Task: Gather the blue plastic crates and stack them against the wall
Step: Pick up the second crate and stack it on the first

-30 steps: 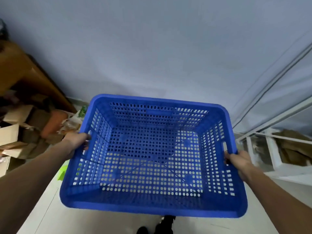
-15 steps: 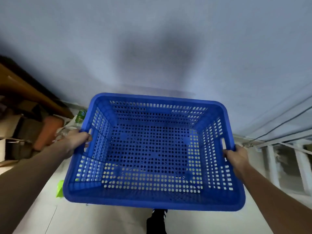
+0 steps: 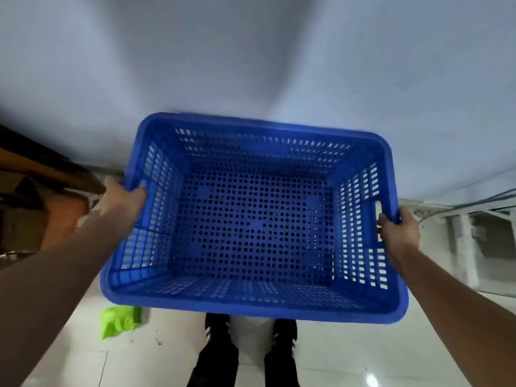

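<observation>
Both hands carry one empty blue crate [image 3: 252,219] in the air, close in front of the pale wall [image 3: 251,65] and above the white floor [image 3: 363,353]. The left hand [image 3: 121,201] is closed over the crate's left rim, fingers [image 3: 141,192] curled inside. The right hand [image 3: 398,233] is closed around the right-side handle slot.

Likely risks: the crate's far edge could knock the wall if lowered too close, tilting it out of the left hand's shallower rim hold. The green scrap [image 3: 120,321] on the floor, below the crate's near-left corner, could end up under it and leave the base uneven. The person's shoes [image 3: 251,328] beneath the crate's near edge could get struck.
</observation>
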Action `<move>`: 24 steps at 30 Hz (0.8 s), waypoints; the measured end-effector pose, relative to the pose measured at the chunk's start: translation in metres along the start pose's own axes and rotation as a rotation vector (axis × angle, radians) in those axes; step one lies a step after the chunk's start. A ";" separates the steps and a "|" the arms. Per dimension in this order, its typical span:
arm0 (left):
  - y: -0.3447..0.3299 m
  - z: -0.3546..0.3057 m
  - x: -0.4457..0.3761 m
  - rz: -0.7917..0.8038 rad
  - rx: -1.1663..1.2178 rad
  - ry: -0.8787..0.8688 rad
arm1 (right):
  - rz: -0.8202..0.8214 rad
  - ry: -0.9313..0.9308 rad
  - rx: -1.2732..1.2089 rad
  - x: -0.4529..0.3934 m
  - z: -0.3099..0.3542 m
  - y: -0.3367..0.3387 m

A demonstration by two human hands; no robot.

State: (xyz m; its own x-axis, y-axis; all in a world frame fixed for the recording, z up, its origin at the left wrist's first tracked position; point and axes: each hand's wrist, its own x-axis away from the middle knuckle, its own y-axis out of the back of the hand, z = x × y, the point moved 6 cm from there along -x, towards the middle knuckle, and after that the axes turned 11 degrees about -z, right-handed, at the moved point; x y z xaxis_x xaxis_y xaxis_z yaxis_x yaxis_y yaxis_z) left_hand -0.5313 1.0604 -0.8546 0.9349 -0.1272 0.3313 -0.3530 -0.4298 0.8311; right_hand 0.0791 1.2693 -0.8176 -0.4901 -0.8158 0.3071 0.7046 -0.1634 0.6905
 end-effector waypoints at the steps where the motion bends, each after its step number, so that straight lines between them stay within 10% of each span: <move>1: 0.010 -0.021 0.021 0.020 0.032 -0.005 | -0.006 -0.017 0.011 -0.003 -0.002 -0.003; 20: 0.018 -0.037 0.085 -0.171 -0.288 -0.533 | 0.127 0.219 0.418 0.012 0.014 0.001; 24: 0.015 -0.061 0.118 -0.046 -0.385 -0.447 | 0.065 0.497 0.620 0.023 0.058 0.019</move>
State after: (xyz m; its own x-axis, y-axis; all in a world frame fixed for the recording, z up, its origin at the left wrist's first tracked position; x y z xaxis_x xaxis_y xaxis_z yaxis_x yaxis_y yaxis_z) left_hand -0.4283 1.0939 -0.7757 0.8451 -0.5160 0.1401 -0.2211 -0.0987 0.9702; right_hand 0.0510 1.2796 -0.7595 -0.0690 -0.9889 0.1319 0.2383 0.1121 0.9647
